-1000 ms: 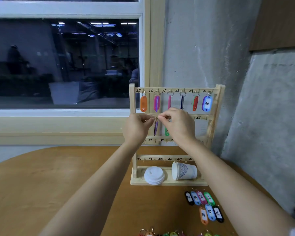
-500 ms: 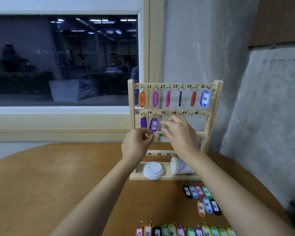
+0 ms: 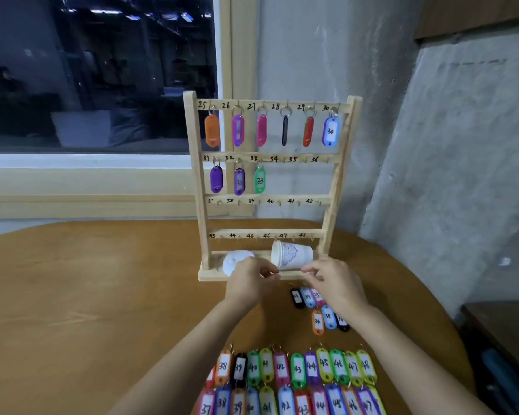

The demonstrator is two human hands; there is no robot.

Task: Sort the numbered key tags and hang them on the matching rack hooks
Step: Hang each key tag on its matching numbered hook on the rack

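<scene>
Green tag 33 [image 3: 260,181] up on the rack [image 3: 197,175], second bar, beside two purple tags [image 3: 216,179]. Down on the table [image 3: 102,295]: a loose cluster of tags [image 3: 318,310], two long rows [image 3: 297,366] (38 to 48 readable). Left hand [image 3: 250,284] and right hand [image 3: 337,284] low by the rack base, fingertips pinched narrow; gripping anything? Can't tell.

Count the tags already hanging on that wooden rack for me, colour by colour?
Orange tag: 1
Purple tags: 3
Pink tag: 1
Dark tag: 1
Red tag: 1
Blue tag: 1
Green tag: 1
Total on the rack: 9
</scene>
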